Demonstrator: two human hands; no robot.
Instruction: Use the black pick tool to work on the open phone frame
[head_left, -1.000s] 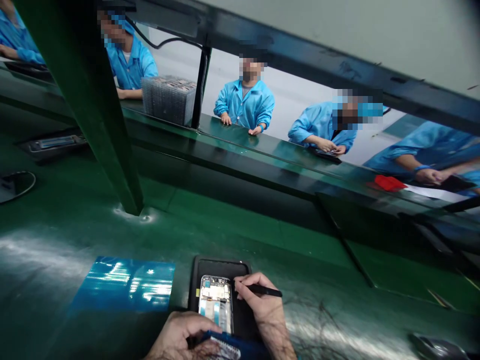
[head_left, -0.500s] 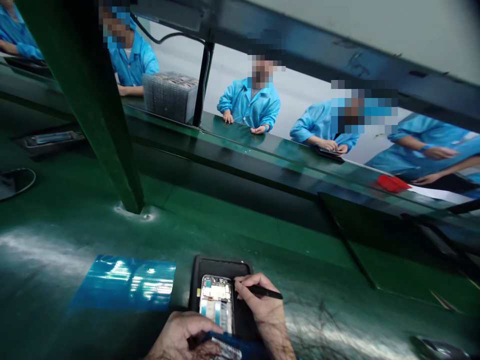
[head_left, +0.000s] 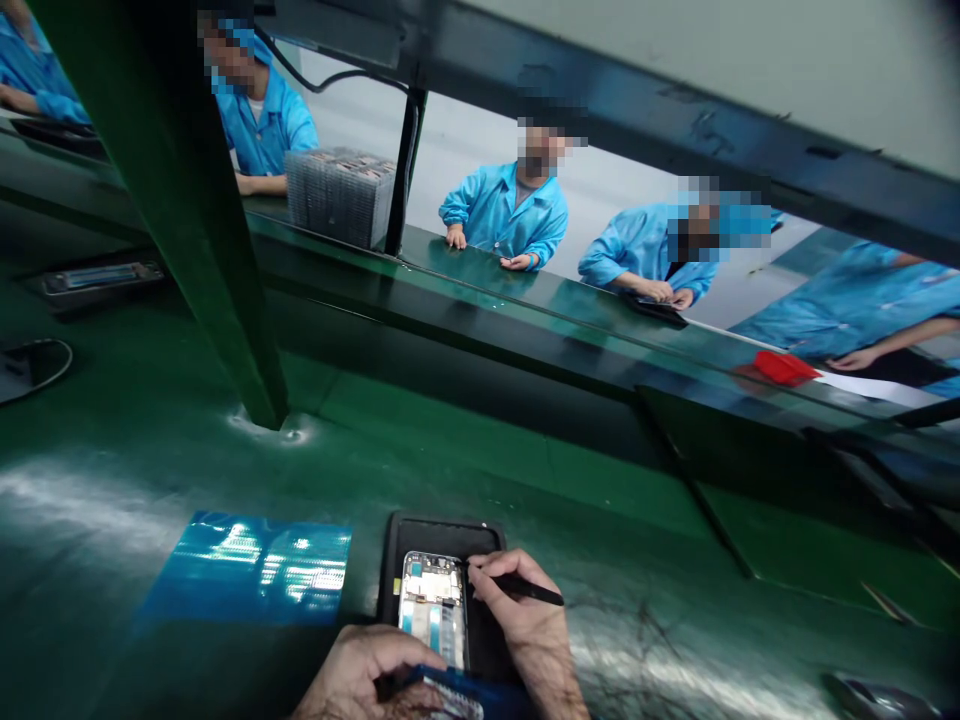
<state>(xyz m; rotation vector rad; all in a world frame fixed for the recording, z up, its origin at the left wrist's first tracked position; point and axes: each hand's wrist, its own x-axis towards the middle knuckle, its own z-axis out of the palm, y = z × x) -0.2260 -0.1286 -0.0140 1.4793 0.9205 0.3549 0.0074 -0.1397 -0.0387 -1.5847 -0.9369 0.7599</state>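
Bottom centre of frame: opened phone body with bare circuit board (head_left: 431, 610) lies in a black rectangular tray (head_left: 442, 535) on the glossy green bench (head_left: 525, 470). Right hand (head_left: 521, 610) pinches a thin black stylus-like tool (head_left: 525, 590), tip at the phone's upper right edge. Left hand (head_left: 360, 680), fingers curled, grips a blue-edged part (head_left: 450, 695) at the phone's lower end. Shiny blue film sheet (head_left: 247, 570) lies left of the tray. Upper frame: workers in blue coats (head_left: 510, 215).
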